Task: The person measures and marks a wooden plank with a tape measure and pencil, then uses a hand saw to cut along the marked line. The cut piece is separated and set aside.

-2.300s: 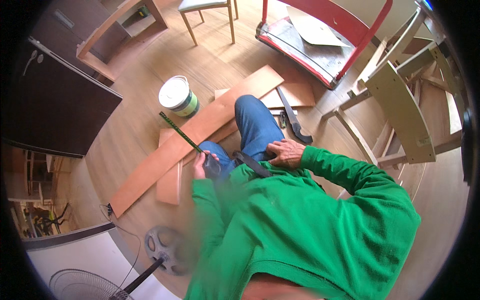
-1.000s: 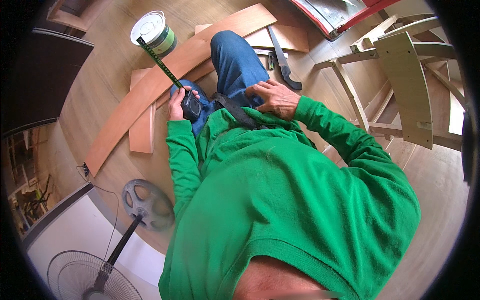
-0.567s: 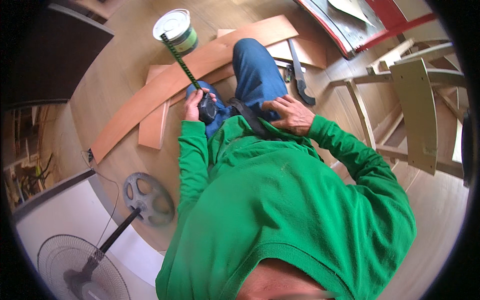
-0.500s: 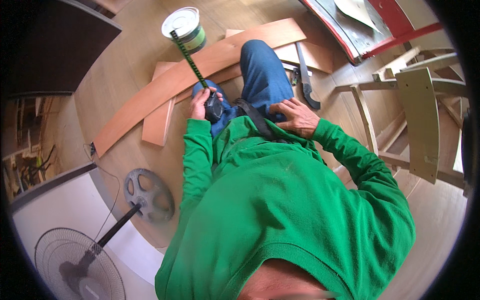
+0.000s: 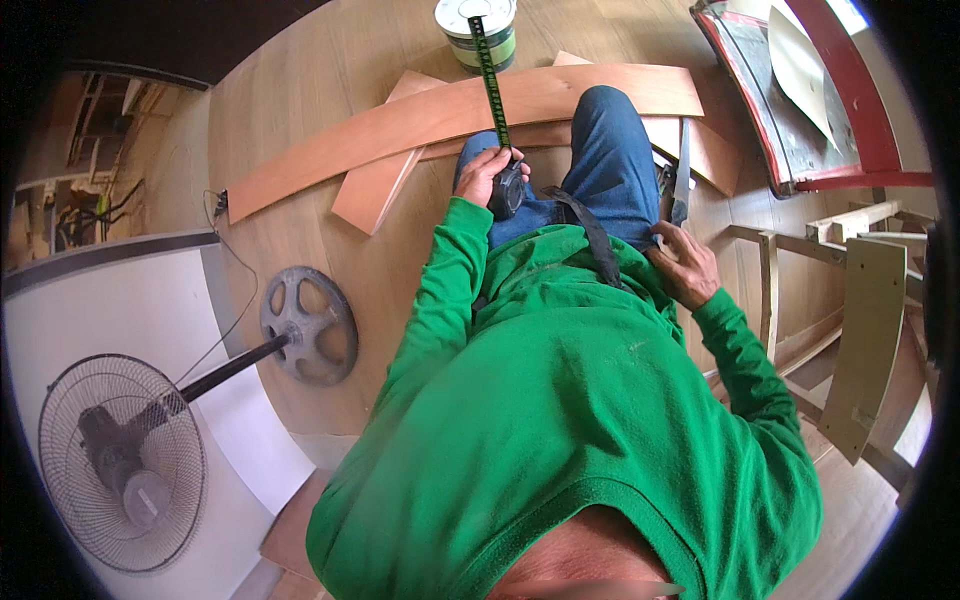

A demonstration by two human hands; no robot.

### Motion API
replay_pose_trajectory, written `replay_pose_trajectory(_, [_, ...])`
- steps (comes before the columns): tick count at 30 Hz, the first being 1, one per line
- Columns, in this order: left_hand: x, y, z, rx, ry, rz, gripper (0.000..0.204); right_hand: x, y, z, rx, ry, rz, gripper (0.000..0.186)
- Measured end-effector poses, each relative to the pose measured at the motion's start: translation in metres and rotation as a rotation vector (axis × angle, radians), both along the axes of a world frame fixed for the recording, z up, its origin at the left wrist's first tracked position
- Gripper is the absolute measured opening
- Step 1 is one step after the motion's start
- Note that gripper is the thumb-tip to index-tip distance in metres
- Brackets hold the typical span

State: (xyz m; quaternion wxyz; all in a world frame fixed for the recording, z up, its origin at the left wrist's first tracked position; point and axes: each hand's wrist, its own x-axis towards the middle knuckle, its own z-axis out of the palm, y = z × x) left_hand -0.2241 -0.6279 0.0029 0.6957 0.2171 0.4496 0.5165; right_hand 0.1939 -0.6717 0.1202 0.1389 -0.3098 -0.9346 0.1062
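My left hand [image 5: 484, 174] is closed around a black tape measure [image 5: 508, 192] above my left knee. Its green-and-black blade [image 5: 489, 85] is drawn out, pointing away from me over the planks toward a lidded paint bucket [image 5: 478, 42]. My right hand [image 5: 688, 264] rests at the right hip of my jeans, its fingers bent in toward the thumb; what lies between them is too small to make out. A handsaw [image 5: 683, 175] lies on the floor beyond that hand, beside my right thigh. A long reddish-brown plank [image 5: 400, 130] stretches in front of my knees, over shorter boards [image 5: 375, 190].
To my left a standing fan [image 5: 125, 460] has a round grey base [image 5: 310, 325] and a cord along the floor. A wooden frame [image 5: 865, 340] stands at the right. Beyond it is a red-edged metal piece [image 5: 790, 100]. A black strap [image 5: 590, 235] crosses my lap.
My right hand has slid from the top of my thigh out to the right hip, its fingers bending. My left hand keeps the tape measure with the blade out. The whole view has shifted.
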Motion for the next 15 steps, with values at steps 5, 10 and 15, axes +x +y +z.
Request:
replay_pose_trajectory(5, [0.002,0.001,-0.002,0.025,-0.011,0.014,0.026,-0.009,-0.039,-0.009,-0.071,0.178,-0.179,0.039])
replay_pose_trajectory(10, [-0.002,0.001,-0.006,0.047,0.017,-0.030,0.029,-0.002,-0.077,0.016,-0.200,0.278,-0.237,0.030])
replay_pose_trajectory(15, [-0.002,0.001,-0.008,0.013,0.074,-0.074,0.028,0.010,-0.064,0.067,-0.338,0.703,-0.536,0.024])
